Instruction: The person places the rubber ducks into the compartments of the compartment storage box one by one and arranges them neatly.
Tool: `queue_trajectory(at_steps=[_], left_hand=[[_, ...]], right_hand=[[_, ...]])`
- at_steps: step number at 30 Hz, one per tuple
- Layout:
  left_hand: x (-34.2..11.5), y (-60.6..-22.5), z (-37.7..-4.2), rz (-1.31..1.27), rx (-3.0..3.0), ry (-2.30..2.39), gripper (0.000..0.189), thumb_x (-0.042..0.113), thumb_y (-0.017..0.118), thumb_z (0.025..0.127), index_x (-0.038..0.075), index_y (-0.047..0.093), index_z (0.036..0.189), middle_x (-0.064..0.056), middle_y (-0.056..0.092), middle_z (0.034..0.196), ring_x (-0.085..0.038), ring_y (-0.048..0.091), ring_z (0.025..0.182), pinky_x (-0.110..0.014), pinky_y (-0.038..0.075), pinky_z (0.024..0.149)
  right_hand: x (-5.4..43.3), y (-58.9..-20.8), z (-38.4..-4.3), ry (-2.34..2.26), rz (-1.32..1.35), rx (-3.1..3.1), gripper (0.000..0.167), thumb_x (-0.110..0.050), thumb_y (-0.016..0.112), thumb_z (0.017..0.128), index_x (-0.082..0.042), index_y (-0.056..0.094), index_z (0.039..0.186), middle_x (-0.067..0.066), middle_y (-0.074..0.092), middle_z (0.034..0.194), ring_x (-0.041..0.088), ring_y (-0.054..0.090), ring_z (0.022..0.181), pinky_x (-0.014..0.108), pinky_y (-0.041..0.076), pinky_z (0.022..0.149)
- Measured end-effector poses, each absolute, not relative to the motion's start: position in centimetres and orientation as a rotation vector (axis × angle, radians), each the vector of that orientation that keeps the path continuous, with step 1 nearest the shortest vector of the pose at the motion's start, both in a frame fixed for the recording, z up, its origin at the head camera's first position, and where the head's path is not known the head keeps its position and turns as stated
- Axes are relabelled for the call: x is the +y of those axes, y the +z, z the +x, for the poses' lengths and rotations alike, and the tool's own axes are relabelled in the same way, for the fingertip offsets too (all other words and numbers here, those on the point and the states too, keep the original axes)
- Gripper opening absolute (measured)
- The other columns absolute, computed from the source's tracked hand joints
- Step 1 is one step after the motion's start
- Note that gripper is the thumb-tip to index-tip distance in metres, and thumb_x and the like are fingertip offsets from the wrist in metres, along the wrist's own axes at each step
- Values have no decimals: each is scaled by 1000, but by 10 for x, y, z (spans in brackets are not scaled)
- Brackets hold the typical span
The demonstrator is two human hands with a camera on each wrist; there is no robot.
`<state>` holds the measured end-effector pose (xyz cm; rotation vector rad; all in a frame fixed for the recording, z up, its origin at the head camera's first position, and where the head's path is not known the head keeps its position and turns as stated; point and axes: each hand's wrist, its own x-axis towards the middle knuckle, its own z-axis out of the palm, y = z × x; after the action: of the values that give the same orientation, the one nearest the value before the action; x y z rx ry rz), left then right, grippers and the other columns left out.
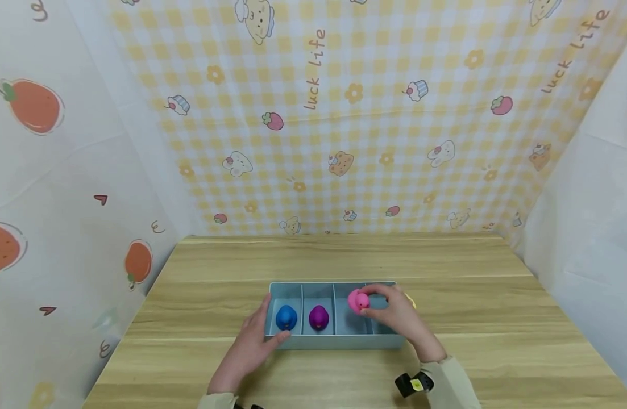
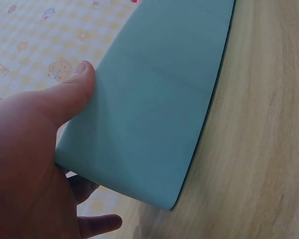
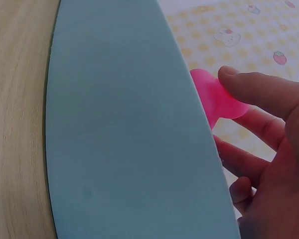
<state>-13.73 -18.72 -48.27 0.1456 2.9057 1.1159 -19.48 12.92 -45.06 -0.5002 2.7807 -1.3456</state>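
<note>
A blue-grey divided box (image 1: 339, 342) lies lengthwise on the table. At its left end my left hand (image 1: 253, 339) holds the corner, thumb over the front rim and fingers along the side; the left wrist view shows this thumb (image 2: 78, 89) on the rim. A blue toy duck (image 1: 286, 317) sits in the leftmost compartment, a purple toy duck (image 1: 319, 318) in the one beside it. Between thumb and fingertips, my right hand (image 1: 395, 312) pinches a pink toy duck (image 1: 358, 301) over the third compartment. In the right wrist view the box wall partly hides the pink duck.
A small yellow thing (image 1: 411, 301) shows just past the box's right end, mostly hidden by the right hand. The wooden table (image 1: 344, 258) ends at a checked cloth backdrop (image 1: 354, 142), with white cloth walls (image 1: 88, 170) at both sides.
</note>
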Motion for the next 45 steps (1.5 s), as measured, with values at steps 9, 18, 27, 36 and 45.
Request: queue_trajectory(at_steps=[9,18,27,36,45], left_hand=[[-187,-482,-136,132,2895,1127,90,47,63,88,12,12,154,-19,26,155,-49,27,138,-65,31,105],[-187,-480,-136,131,2891,1124,90,48,62,88,12,13,154,-20,28,154,-49,28,137,-64,32,104],[-186,-481,-138,148,2888,1125,89,47,62,89,11,13,154,-19,27,155,-49,28,137,-64,32,104],[-185,-481,-140,128,2894,1111,89,46,63,89,12,13,154,-20,27,155,-49,29,137,-64,33,104],[-185,-482,-140,128,2895,1105,89,46,63,89,11,14,154,-20,28,154,-49,29,137,-64,34,103]], right_hand=[[116,-451,-197,-1171,-494,2853,31,-21,84,72,-21,71,100,-4,69,101,20,40,97,34,30,70],[101,-453,-199,-923,-528,2958,29,-19,85,69,-23,71,94,-10,69,94,15,40,88,36,24,69],[97,-455,-202,-755,-583,2966,28,-18,86,67,-24,68,89,-8,69,92,16,39,84,36,23,66],[91,-457,-206,-668,-622,2985,26,-15,85,67,-23,66,82,-6,69,84,17,36,79,37,21,65],[90,-458,-206,-611,-630,2984,25,-15,84,68,-22,66,83,-2,70,85,18,36,79,37,21,63]])
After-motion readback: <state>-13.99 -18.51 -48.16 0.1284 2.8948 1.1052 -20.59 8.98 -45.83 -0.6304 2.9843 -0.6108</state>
